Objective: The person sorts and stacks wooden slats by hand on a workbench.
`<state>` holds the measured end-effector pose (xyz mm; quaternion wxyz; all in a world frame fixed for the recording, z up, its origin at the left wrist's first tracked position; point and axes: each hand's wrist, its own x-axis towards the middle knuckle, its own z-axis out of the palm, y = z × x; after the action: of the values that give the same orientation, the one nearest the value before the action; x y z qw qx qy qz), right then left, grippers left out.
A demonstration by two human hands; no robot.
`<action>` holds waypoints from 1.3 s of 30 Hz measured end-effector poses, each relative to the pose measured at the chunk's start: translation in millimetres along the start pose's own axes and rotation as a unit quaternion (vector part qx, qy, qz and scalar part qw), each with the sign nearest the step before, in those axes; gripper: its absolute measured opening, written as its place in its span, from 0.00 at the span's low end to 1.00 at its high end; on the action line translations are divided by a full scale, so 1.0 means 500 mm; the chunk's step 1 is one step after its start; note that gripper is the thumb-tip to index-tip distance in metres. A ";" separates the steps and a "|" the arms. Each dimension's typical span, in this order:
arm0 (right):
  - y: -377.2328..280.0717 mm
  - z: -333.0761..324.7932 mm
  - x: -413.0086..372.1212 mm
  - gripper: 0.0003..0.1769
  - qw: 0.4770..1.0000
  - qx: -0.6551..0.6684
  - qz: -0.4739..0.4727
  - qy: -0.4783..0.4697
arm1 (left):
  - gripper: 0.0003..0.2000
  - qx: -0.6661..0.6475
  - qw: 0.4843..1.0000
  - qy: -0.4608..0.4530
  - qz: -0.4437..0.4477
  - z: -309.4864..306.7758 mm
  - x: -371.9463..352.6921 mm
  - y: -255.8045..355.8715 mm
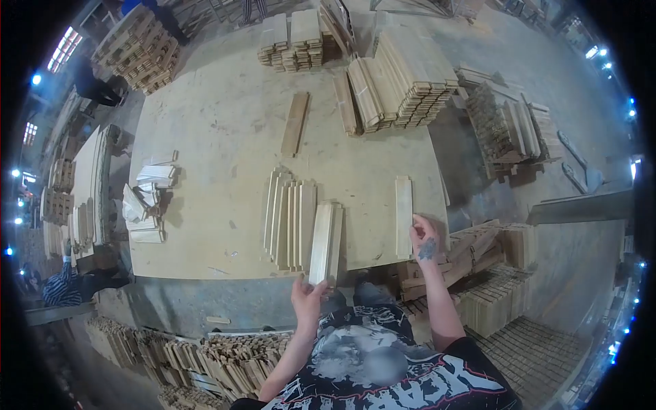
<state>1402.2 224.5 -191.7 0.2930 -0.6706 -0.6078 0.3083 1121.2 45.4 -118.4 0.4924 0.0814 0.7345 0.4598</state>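
Note:
My left hand (309,296) is at the table's front edge, its thumb and fingers closed on the near end of a pale wooden plank (320,246). That plank lies partly over another, just right of a row of several narrow planks (290,222) set side by side. Farther right, my right hand (424,237) has its fingers curled at the right edge of a separate plank (404,212), seemingly gripping it. The fingertips are partly hidden by the hand.
A single darker board (295,124) lies mid-table (219,137). Large plank stacks (417,68) and smaller stacks (290,41) stand at the back. White-looking offcuts (147,201) are heaped at left. Bundled wood (239,352) sits below the front edge. A person in a striped sleeve (63,290) is at far left.

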 end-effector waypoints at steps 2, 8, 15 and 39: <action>0.000 0.011 0.001 0.22 1.000 0.010 0.001 -0.002 | 0.21 0.007 1.000 -0.018 -0.012 -0.007 0.017 -0.061; -0.033 0.018 -0.017 0.29 0.997 -0.028 -0.063 0.026 | 0.13 -0.043 0.998 -0.038 -0.003 0.111 0.000 -0.024; -0.030 -0.028 0.016 0.37 0.995 0.008 -0.015 -0.094 | 0.25 0.341 0.914 0.105 0.192 0.124 0.034 -0.044; 0.024 -0.034 0.047 0.37 0.983 0.098 -0.035 -0.151 | 0.26 0.465 0.770 0.159 0.407 0.156 0.135 0.015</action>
<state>1424.5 246.7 -191.3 0.2733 -0.5623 -0.6350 0.4536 1147.1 134.4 -163.9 0.0370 0.5176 0.8245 0.2258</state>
